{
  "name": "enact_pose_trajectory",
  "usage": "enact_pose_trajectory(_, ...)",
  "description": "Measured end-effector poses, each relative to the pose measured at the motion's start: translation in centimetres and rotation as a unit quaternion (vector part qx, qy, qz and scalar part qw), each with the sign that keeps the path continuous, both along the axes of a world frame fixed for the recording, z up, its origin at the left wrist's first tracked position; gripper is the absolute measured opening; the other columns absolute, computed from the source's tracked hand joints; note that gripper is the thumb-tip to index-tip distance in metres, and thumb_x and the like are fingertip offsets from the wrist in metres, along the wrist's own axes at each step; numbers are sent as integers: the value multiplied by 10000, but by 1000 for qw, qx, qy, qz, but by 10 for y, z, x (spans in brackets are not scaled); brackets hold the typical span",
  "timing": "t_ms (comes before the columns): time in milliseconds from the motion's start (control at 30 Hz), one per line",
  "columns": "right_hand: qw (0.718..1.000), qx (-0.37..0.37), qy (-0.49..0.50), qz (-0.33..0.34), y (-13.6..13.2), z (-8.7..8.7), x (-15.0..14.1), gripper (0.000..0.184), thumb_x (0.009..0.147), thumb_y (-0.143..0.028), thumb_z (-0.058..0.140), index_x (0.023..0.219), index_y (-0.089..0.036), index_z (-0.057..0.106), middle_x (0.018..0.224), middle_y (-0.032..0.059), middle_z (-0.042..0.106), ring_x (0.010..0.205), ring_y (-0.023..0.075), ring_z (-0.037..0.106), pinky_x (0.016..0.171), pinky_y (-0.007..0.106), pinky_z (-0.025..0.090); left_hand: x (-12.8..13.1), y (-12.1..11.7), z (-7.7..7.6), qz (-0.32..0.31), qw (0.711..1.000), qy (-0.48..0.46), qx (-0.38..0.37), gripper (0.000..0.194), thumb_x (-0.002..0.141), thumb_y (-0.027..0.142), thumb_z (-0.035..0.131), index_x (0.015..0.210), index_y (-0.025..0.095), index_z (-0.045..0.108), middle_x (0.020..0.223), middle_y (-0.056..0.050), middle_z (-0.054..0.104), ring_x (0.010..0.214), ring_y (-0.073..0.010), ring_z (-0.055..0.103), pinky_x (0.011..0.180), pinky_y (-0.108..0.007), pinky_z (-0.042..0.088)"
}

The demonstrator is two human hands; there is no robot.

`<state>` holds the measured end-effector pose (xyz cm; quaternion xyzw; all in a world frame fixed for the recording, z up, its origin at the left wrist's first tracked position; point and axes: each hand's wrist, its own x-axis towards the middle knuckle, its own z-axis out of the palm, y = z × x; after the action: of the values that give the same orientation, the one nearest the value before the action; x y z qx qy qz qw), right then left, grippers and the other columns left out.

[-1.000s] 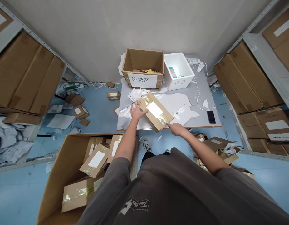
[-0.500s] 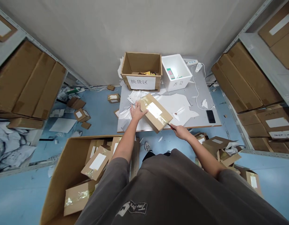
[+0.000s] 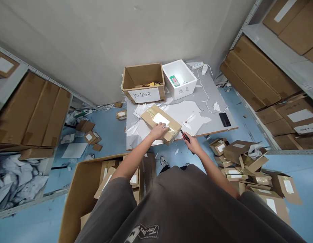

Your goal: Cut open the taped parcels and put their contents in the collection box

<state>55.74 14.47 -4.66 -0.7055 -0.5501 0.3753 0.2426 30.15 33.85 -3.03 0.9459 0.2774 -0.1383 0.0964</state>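
A taped cardboard box [image 3: 149, 116] with a white label lies at an angle near the table's front edge. My left hand [image 3: 159, 131] rests on its near side, fingers stretched over the top by the label. In my right hand [image 3: 193, 145] is a red and black box cutter [image 3: 185, 136], fingers wrapped round its handle. The cutter's tip is at the box's right end, by the clear tape; whether the blade touches the cardboard I cannot tell. White paper scraps [image 3: 194, 113] lie beneath and beside the box.
At the table's back stand an open carton [image 3: 146, 95] with a handwritten sign and a white foam box [image 3: 183, 90]. A phone [image 3: 224, 119] lies at the right. Below, a large carton of parcels [image 3: 70, 202] stands left and opened boxes [image 3: 232, 152] pile up right.
My left hand has moved from the box's far left part to its near side by the label. My right hand has drawn back slightly, showing more of the cutter. The camera view has shifted.
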Motion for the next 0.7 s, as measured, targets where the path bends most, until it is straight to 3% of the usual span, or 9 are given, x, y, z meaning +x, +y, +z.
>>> enact_pose_trajectory(200,996,-29,67,-59,20,-9,-11,657,1038,-271,567,1681,-236,439,999,76,801,690,211,741,836,368,633,16,-4,7,32,998,58,11,890,679,345,920,1499,370,574,1429,-148,544,1323,-405,495,1067,-506,458)
enact_pose_trajectory(333,987,-58,128,-85,26,-14,-15,663,1036,-248,524,1687,-231,404,884,19,771,562,167,688,745,313,625,33,-9,10,15,997,65,39,885,651,394,937,1447,246,578,1413,-192,545,1309,-410,491,1082,-513,422)
enact_pose_trajectory(433,982,-62,156,-83,27,-17,-8,686,1020,-228,503,1690,-259,359,974,20,783,568,157,691,671,279,602,51,-9,11,6,997,67,48,943,635,516,941,1425,175,555,1407,-222,556,1304,-419,493,1110,-521,389)
enact_pose_trajectory(533,984,-69,152,-69,28,-17,6,672,993,-217,514,1647,-265,366,1073,29,786,578,156,687,666,285,586,62,-7,9,28,996,76,41,1016,585,589,969,1411,176,544,1386,-208,576,1303,-415,501,1120,-508,390)
enact_pose_trajectory(700,995,-51,72,-43,35,-18,25,532,994,-209,486,1521,-280,491,1055,13,783,673,181,690,733,298,551,64,-8,5,85,995,41,16,1000,580,620,987,1385,213,555,1395,-174,568,1325,-388,505,1122,-467,417)
